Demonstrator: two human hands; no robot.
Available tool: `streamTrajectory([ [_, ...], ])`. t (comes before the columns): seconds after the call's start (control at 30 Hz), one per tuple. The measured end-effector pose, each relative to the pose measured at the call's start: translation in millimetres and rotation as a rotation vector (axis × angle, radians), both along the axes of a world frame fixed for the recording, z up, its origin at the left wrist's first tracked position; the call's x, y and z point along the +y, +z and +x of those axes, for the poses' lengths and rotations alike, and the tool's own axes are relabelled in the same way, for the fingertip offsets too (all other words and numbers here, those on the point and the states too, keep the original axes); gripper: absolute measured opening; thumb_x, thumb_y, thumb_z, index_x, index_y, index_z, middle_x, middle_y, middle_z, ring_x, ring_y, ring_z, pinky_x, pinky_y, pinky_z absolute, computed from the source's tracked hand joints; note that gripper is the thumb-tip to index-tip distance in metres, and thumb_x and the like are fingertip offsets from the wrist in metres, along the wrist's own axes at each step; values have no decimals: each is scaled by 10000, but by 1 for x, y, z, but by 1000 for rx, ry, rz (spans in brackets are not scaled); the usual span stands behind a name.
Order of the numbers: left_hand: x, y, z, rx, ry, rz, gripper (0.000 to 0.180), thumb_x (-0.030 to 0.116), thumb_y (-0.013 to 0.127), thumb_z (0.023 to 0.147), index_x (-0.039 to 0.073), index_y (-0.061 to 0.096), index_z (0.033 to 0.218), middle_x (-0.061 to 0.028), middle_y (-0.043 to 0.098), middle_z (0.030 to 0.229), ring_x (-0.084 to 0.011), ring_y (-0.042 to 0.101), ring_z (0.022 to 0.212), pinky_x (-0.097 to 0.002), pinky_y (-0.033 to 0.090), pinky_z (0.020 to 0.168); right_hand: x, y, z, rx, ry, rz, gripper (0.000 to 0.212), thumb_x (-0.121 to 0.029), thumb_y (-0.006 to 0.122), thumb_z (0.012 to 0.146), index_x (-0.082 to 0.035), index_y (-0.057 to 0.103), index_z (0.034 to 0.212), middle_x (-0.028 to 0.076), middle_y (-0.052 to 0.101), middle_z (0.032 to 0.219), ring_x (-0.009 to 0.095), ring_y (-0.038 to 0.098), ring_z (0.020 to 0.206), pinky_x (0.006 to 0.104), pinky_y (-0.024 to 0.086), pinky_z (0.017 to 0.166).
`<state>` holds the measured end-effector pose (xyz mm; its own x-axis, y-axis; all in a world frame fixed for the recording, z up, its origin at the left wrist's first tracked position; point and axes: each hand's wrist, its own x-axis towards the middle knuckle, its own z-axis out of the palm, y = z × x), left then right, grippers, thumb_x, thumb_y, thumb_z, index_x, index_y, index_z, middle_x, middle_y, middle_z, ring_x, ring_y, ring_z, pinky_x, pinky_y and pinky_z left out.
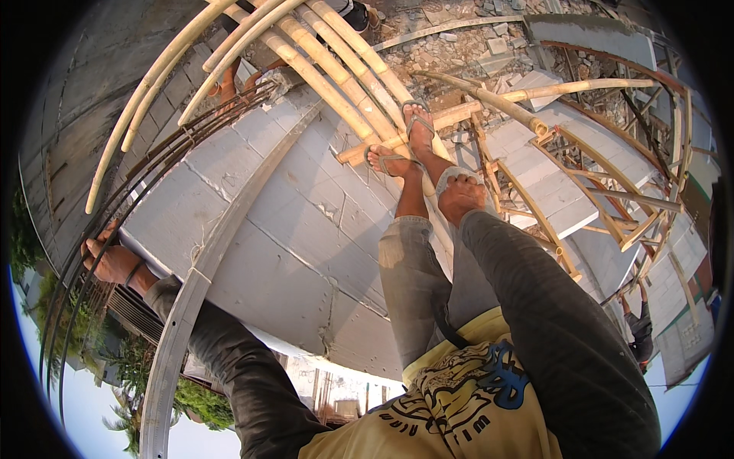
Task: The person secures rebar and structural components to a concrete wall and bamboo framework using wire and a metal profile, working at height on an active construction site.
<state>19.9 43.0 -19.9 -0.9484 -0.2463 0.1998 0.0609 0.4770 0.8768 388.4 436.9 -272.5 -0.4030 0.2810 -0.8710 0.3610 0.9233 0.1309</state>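
My left hand (116, 262), with a dark band at the wrist, is at the far left, its fingers curled round thin steel rods (164, 145) beside a grey block wall (267, 229). A long grey strip (195, 287) crosses in front of my left sleeve. My right hand (462, 197) is closed in front of my shin. Its fingers curl at the edge of something pale grey that I cannot make out. Both my feet, in sandals, stand on bamboo poles (336, 80) and a crosspiece (353, 155).
Bamboo scaffolding (604, 180) with rungs stands at the right. Broken rubble (459, 50) lies below at the top. Another person's limbs (228, 83) show behind the rods at upper left. A further person (639, 325) is at the far right.
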Motion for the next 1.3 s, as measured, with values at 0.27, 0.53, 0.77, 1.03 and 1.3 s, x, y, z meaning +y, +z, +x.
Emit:
streamTrajectory([
  [0.27, -46, -19, -1, 209, -159, -75, 237, 116, 454, 961, -77, 408, 1090, -241, 642, 754, -253, 646, 642, -281, 533, 583, -2, -4, 1, 20, -23, -8, 377, -244, 467, 844, -31, 569, 1137, 170, 569, 1149, 329, 549, 1059, 476, 446, 861],
  [0.53, -45, -24, -17, 112, 76, -218, 244, 130, 452, 954, -70, 405, 1085, -230, 649, 729, -250, 647, 637, -318, 546, 651, 0, 4, -9, -52, -43, -18, 385, -239, 464, 841, -37, 558, 1154, 171, 547, 1183, 337, 533, 1082, 474, 440, 888],
  [0.77, -46, -25, -19, 80, 85, -226, 266, 165, 454, 957, -52, 382, 1094, -218, 652, 714, -255, 651, 648, -346, 553, 688, 0, 4, -10, -80, -60, -7, 395, -236, 451, 852, -51, 543, 1188, 154, 526, 1222, 331, 507, 1117, 467, 422, 924],
  [1.03, -43, -27, -16, 97, 90, -186, 245, 126, 439, 959, -73, 418, 1100, -239, 632, 765, -269, 646, 678, -318, 537, 668, 2, 3, -10, -88, -72, -25, 403, -237, 437, 862, -52, 538, 1206, 150, 526, 1240, 317, 501, 1147, 471, 416, 930],
  [1.3, -41, -24, -16, 101, 80, -152, 209, 111, 455, 954, -42, 404, 1086, -186, 592, 654, -295, 637, 613, -403, 569, 659, 1, 2, -9, -104, -55, -17, 408, -236, 438, 865, -42, 534, 1210, 149, 531, 1237, 315, 509, 1139, 468, 417, 929],
])
